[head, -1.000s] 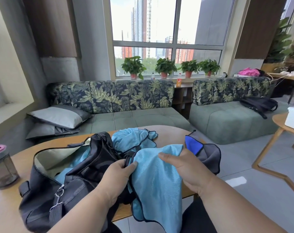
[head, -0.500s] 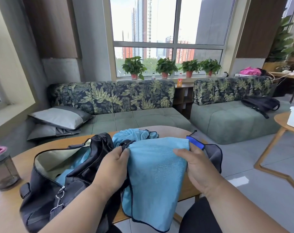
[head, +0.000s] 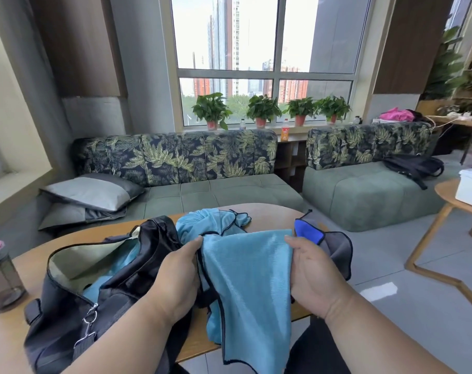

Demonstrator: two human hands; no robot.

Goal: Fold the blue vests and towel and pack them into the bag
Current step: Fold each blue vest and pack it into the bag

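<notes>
Now two hands (head: 245, 276), one vest (head: 249, 290), one bag (head: 75, 314).

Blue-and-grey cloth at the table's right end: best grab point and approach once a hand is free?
Judging from the head view: take the blue-and-grey cloth by its raised blue corner, coming from above and from the right. That corner stands up off the table, so fingers can pinch it; the grey part droops over the table edge, and the right hand with the light blue cloth blocks the near-left side.

A lounge: leaf-print sofas (head: 175, 163), potted plants (head: 261, 110) before high-rise windows (head: 264, 58).
</notes>
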